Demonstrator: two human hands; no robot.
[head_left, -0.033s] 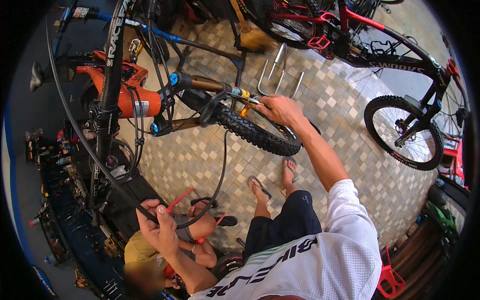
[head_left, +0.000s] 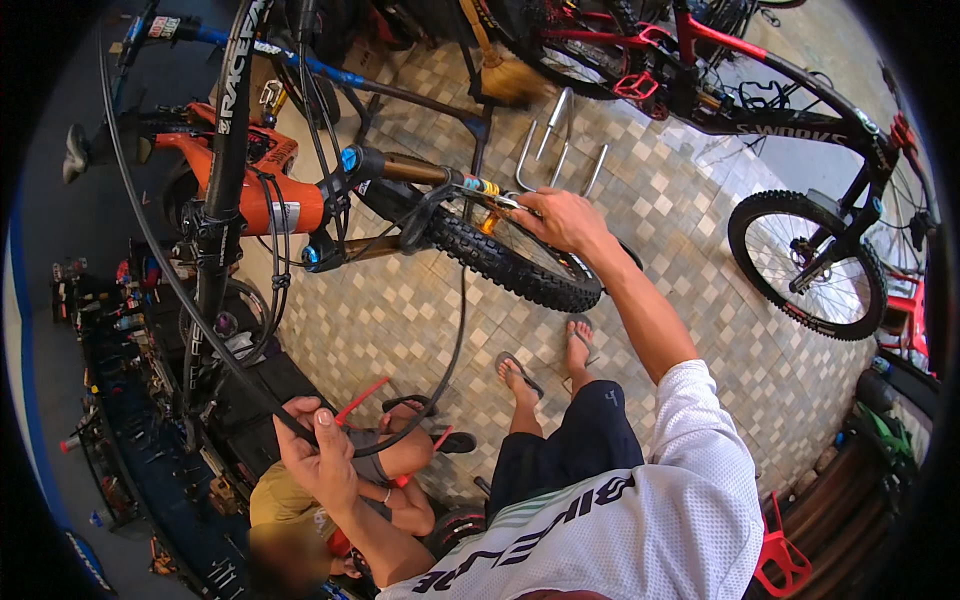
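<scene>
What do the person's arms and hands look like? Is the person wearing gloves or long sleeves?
No gloves: both hands are bare, the left hand and the right hand. No watch or ring shows on them. The forearms are bare too. The right arm comes out of a short white sleeve, part of a white jersey with big dark letters and thin green stripes across the chest.

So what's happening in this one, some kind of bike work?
A person stands on a tiled floor over an orange mountain bike. Their right hand grips the lower end of the fork by the knobby front tyre. Their left hand pinches a black cable that curves up toward the fork. Another person crouches below, beside a dark workbench cluttered with tools. A red-and-black bike stands behind.
</scene>
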